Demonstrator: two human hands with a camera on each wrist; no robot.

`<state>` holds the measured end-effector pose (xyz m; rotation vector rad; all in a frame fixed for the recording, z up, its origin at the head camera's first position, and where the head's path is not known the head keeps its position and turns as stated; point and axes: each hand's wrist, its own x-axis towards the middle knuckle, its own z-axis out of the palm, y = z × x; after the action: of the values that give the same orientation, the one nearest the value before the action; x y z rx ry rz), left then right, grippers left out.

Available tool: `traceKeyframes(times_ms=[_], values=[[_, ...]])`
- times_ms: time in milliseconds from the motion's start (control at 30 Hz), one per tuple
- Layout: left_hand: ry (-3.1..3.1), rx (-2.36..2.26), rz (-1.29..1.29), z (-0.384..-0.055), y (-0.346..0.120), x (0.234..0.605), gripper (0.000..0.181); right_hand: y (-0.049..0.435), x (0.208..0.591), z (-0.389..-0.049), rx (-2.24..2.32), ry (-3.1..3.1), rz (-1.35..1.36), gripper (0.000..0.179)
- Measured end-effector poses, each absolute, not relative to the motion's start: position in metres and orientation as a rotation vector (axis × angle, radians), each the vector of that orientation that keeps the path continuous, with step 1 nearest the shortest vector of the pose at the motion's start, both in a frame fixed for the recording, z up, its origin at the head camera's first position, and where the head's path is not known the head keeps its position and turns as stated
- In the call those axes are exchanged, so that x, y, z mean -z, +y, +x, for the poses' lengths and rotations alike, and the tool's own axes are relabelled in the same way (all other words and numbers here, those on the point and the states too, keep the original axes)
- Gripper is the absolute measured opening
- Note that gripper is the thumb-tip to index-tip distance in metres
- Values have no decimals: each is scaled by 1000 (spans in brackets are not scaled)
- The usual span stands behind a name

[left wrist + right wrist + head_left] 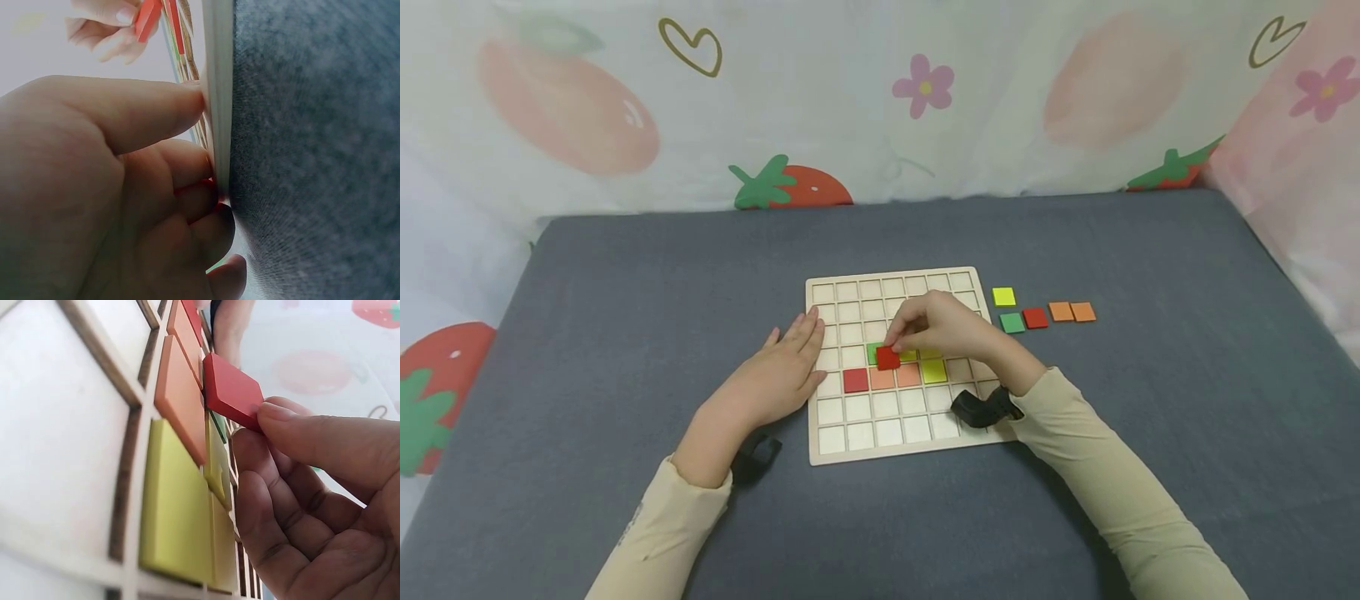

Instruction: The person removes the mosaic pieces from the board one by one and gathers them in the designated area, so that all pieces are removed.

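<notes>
A wooden grid board (887, 406) lies on the table. My left hand (778, 375) rests at its left edge, fingers extended; in the left wrist view the thumb (169, 112) touches the board's rim. Between thumb and fingers, my right hand (951, 329) pinches a red square tile (234, 390), held tilted just over the board's middle. Below it, one row holds a red tile (855, 381), two orange tiles (895, 377) and a yellow tile (934, 371). The row above has a green tile (871, 354), partly covered by the held tile, and yellow tiles (931, 353).
Right of the board lie loose tiles: a yellow one (1003, 297), a green one (1012, 322), a red one (1035, 317) and two orange ones (1071, 312). Grey cloth (662, 292) covers the table. A patterned curtain (985, 150) hangs behind it. Black straps sit at both wrists.
</notes>
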<state>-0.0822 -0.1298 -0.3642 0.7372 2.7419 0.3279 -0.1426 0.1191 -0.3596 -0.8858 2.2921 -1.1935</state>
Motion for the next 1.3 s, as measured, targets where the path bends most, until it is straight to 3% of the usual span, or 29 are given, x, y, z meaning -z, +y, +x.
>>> traceKeyframes(times_ms=[1300], values=[[2699,-334,750,-87,-138,355,63,223,340,-116,1250,2413,-736,9]])
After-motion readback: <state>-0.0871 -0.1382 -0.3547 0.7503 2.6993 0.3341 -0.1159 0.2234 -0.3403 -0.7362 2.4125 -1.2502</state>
